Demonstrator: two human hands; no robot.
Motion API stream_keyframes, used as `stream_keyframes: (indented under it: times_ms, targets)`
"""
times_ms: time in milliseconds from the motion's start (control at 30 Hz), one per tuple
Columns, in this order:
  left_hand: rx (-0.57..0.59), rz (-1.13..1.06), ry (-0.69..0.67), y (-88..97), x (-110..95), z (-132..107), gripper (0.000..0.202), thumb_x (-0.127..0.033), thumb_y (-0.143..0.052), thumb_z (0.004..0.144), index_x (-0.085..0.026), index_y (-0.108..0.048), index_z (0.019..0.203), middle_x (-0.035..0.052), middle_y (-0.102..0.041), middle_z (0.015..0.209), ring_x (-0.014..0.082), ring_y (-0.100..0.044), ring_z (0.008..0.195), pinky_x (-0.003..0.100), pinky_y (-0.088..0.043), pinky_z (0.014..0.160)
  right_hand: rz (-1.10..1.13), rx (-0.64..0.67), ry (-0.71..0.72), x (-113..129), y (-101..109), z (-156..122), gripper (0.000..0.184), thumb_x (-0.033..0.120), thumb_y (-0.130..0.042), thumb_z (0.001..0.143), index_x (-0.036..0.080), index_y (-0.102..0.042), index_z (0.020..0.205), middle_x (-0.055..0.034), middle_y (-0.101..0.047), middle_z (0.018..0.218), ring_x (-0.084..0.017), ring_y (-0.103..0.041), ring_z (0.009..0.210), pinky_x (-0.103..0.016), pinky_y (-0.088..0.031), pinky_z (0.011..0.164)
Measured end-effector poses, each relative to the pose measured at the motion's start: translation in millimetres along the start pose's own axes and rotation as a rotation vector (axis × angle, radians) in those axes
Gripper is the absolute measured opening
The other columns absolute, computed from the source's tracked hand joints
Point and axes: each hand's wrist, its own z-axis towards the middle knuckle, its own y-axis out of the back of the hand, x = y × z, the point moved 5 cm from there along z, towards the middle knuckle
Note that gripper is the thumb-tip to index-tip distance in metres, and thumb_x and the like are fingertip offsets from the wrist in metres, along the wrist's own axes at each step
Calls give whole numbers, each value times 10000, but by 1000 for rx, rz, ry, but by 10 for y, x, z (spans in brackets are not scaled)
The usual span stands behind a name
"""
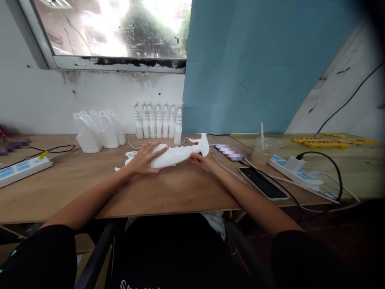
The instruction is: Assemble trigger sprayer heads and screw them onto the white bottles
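Note:
A white spray bottle point(173, 156) lies on its side just over the table, its neck pointing right. My left hand point(146, 158) is closed round the base end of its body. At the neck, under the white trigger head point(204, 145), the fingers of my right hand point(202, 160) are pinched on the collar. The trigger head sits on the neck; how tightly, I cannot tell. Loose white sprayer parts point(130, 155) peek out beside my left hand, partly hidden by it.
Headless white bottles point(88, 134) stand back left. Several bottles with trigger heads point(159, 122) line the wall. To the right are a phone point(262, 183), another lit phone point(230, 152), a drink cup point(261, 151), cables and a power strip point(296, 172). Another power strip point(24, 171) lies left.

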Motion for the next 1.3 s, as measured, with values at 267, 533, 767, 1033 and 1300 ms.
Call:
stream_keyframes:
  times_ms: [267,533,767,1033,1300]
  targets:
    - [20,-179,62,69,-102,37,920,-579,-703,722,-286,-307,1499,146,-363,1463,366,-379,1301,515,-309,1074,187,-52,-60,12,-2,-27,377,313,-754,645,193,-598,967,1,-606,738,-105,-492,516,-234,-358,414]
    - [445,-1130,436,-41,-250,319,549,-498,-588,847,-238,-557,1329,74,-628,1259,271,-589,1135,358,-500,896,316,-16,-56,137,75,-14,515,340,-612,683,234,-570,1185,-9,-655,907,-54,-367,422,-201,-200,339]
    - [283,-1282,639,50,320,623,375,-348,-760,672,-113,-686,955,115,-699,959,207,-667,829,262,-525,627,347,-60,-123,105,125,54,464,421,-625,794,306,-523,1232,6,-620,942,-83,-474,516,-213,-313,416]
    - [-275,-778,929,-30,1323,850,622,-232,-832,548,-150,-473,1049,81,-587,962,249,-641,870,312,-599,528,158,-185,-234,-295,274,99,392,346,-680,690,218,-554,1038,32,-586,773,-66,-460,422,-206,-303,381]
    - [-97,-545,1072,-724,1287,1242,850,-237,-768,689,-135,-298,1390,194,-527,1221,321,-608,1045,315,-598,574,-262,-6,-286,-699,125,88,220,209,-632,646,161,-612,860,45,-606,597,-43,-454,376,-152,-268,339]
